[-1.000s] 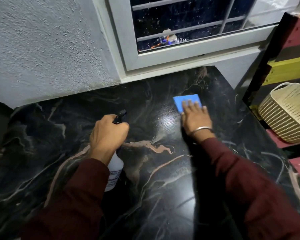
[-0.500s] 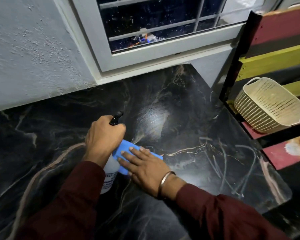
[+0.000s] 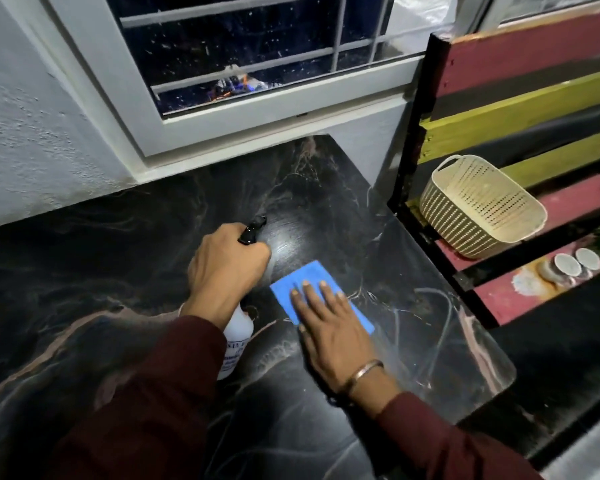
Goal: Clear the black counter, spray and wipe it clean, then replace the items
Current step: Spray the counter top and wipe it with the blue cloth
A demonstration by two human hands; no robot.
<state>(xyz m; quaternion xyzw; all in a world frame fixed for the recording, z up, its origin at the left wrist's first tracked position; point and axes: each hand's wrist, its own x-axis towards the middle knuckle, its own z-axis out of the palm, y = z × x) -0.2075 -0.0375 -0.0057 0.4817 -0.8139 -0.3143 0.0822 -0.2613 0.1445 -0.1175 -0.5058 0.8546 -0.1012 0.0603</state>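
Observation:
The black marble counter (image 3: 84,271) with pale veins fills the lower view. My left hand (image 3: 226,268) grips a white spray bottle (image 3: 236,336) around its neck; the black nozzle (image 3: 253,229) sticks out past my fingers and points away from me. Just to the right, my right hand (image 3: 329,323) lies flat with fingers spread on a blue cloth (image 3: 307,277), pressing it onto the counter. A metal bangle sits on that wrist. Much of the cloth is under my palm.
A white wall and a barred window (image 3: 250,57) bound the counter at the back. To the right stands a red, yellow and black slatted rack (image 3: 520,95) holding a cream perforated basket (image 3: 482,206) and two small white cups (image 3: 577,263). The counter's right edge (image 3: 482,334) drops off.
My right hand slid the blue cloth from the far middle of the counter back toward me beside the bottle, then a little to the right. The left hand kept hold of the bottle.

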